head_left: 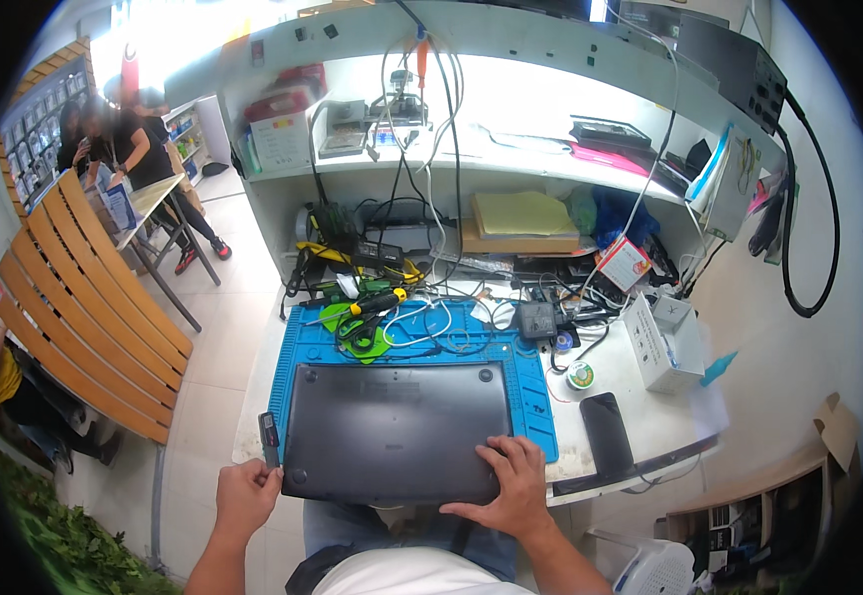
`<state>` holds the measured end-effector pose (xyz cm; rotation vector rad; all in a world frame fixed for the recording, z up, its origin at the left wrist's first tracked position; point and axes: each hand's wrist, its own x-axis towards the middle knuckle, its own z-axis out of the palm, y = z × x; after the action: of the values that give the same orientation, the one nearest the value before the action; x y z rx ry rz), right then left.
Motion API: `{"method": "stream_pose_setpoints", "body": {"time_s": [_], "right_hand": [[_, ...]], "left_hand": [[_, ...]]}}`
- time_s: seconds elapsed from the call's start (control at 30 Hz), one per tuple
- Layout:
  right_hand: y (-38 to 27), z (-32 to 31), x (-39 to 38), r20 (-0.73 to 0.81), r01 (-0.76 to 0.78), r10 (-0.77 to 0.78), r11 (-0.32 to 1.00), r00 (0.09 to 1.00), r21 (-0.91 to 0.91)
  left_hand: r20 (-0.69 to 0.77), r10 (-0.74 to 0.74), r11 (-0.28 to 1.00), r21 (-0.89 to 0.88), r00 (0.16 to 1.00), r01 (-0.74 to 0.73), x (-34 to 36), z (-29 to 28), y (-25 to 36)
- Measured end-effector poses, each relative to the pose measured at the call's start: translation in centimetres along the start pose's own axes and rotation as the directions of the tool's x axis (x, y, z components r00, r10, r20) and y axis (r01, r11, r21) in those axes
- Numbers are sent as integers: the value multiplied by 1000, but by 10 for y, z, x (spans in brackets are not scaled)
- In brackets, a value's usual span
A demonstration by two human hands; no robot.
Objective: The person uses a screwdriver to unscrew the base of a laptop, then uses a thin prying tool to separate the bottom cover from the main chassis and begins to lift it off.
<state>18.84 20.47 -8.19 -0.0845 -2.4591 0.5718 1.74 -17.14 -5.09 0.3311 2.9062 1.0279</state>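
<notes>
- At the front of the white table, the laptop would be best kept level and steady, as its near edge seems to reach past the tabletop toward the person's lap.
- The blue mat lies under much of the laptop and should give some hold; the cluttered far end, with a yellow-and-black screwdriver, is better left clear of the casing.
- The dark laptop lies underside up, feet showing, between the two hands; light, even pressure near the corner would likely guard it against tipping or sliding.
- The right hand reaches in from the lower right, its fingers spread on the near right corner and its thumb stretched along the near edge; whether the thumb clamps beneath cannot be told.
- The left hand rises from the lower left, curled, thumb and forefinger pinching the lower end of a small dark stick just beside the laptop's near left corner.
- The small dark stick stands along the laptop's left side; whether it touches the casing is unclear. A light pinch and straight, untwisted handling would probably suit such a slim piece.
</notes>
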Motion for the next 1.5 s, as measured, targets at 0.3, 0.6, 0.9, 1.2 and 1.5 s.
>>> {"method": "stream_pose_setpoints", "body": {"time_s": [0.3, 0.6, 0.9, 1.2, 1.5], "right_hand": [[1, 3, -1, -5, 6, -6, 1000, 1000, -13], [-1, 1, 1, 3, 0, 0, 1000, 1000, -18], [1, 2, -1, -31, 9, -10, 1000, 999, -17], [-1, -1, 0, -17, -20, 20, 1000, 1000, -7], [6, -7, -3, 25, -10, 8, 997, 1000, 71]], "left_hand": [[71, -78, 984, -155, 994, 88, -13, -3, -18], [357, -331, 599, -636, 874, 487, -10, 0, -33], [176, -246, 856, -421, 953, 299, -16, 5, -36], [74, -18, 1000, -9, 997, 19, -35, 0, -18], [31, 25, 953, -303, 999, -14, -40, -12, -24]]}}
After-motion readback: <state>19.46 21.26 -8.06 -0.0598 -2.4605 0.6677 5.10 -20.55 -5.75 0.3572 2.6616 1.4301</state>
